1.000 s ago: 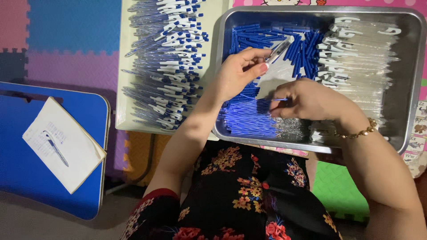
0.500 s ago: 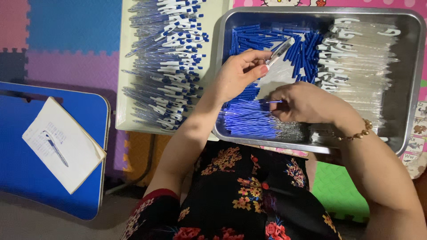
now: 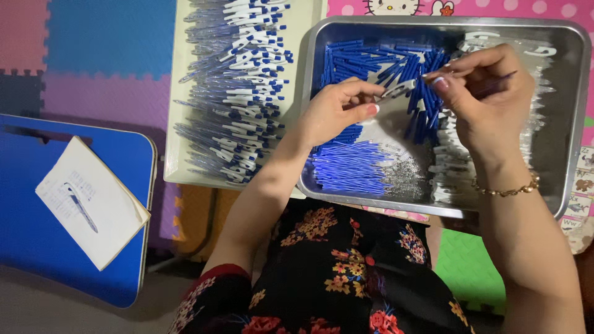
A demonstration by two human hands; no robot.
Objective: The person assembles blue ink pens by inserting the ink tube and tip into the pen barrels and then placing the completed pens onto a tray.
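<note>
Pen part: white clip piece [image 3: 398, 90] held above the metal tray [image 3: 572, 117], between both hands.
Left hand [image 3: 337, 110]: fingers pinched on the near end of the clip piece.
Right hand [image 3: 486, 99]: fingertips closed around a thin pen barrel [image 3: 498, 82], touching the clip's far end.
Tray contents: blue caps [image 3: 371, 62] far, blue refills [image 3: 346, 168] near.
Left tray [image 3: 179, 124]: assembled pens [image 3: 238, 93].
Far left: notebook [image 3: 93, 201] on a blue table [image 3: 37, 247].

White pen cap [image 3: 398, 90] tilted above tray; thin blue refill [image 3: 495, 84] slanting beside it.
</note>
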